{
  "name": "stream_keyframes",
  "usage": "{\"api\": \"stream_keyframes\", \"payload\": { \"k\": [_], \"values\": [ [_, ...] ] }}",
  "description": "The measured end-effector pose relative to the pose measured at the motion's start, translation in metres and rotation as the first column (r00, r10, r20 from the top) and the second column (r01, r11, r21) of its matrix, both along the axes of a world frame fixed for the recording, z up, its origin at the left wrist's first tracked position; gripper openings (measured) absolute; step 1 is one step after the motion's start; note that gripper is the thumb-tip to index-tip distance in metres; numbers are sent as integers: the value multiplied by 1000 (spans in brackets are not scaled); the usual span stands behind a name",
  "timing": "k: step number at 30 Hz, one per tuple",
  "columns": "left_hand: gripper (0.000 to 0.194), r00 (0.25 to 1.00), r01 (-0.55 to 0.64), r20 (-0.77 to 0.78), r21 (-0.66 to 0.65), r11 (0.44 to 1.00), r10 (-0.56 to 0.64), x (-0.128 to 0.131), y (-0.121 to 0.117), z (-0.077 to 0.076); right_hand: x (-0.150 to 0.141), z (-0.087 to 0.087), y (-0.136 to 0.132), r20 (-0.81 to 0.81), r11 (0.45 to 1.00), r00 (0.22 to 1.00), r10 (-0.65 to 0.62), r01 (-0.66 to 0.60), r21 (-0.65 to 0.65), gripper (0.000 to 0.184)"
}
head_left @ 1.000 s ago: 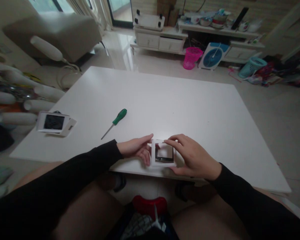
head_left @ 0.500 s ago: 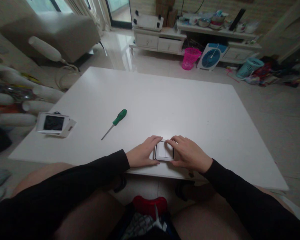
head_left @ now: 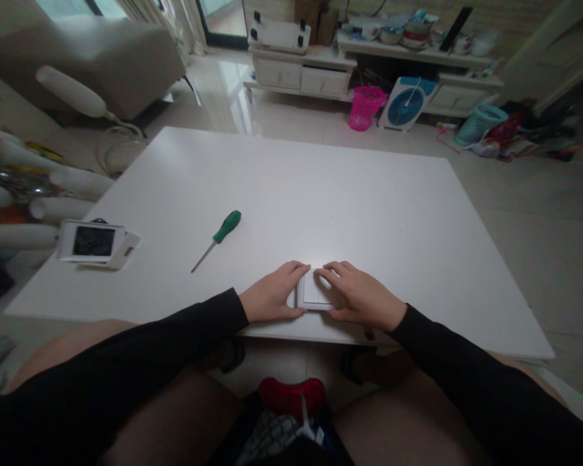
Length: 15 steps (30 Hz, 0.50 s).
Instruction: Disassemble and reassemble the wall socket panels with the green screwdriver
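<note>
A square white wall switch with a flat two-part face and a thin dark line at its lower edge lies on the white table near the front edge. My left hand grips its left side, thumb at the near corner and fingers at the far corner. My right hand holds the right side, with the index finger bent over the face. The right edge of the switch is hidden by those fingers. A green-handled screwdriver lies on the table to the left of my hands, its tip pointing towards me.
At the table's left edge sit white frame-like parts with a dark centre. White padded bars stand beyond that edge. Further back are a pink basket, a blue and white fan and a white cabinet.
The dark-edged opening in the white frame is now covered by a white face. My left hand has moved from loosely beside the frame to gripping its side, and the dark gap has narrowed.
</note>
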State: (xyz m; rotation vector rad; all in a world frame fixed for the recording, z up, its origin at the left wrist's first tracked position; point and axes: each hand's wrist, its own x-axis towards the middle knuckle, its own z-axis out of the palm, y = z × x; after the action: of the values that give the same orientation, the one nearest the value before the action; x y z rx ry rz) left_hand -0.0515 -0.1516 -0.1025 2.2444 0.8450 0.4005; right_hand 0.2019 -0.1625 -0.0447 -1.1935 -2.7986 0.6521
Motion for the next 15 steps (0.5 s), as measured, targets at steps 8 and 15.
{"api": "stream_keyframes", "payload": {
  "k": [8,15],
  "values": [
    [88,999,-11,-46,25,1000,12,2,4,3,3,-8,6,-89,997,994,-67,62,-52,65],
    [86,995,6,-96,21,1000,-4,-3,10,9,-2,-11,6,-62,992,994,-93,87,-91,61]
  ]
}}
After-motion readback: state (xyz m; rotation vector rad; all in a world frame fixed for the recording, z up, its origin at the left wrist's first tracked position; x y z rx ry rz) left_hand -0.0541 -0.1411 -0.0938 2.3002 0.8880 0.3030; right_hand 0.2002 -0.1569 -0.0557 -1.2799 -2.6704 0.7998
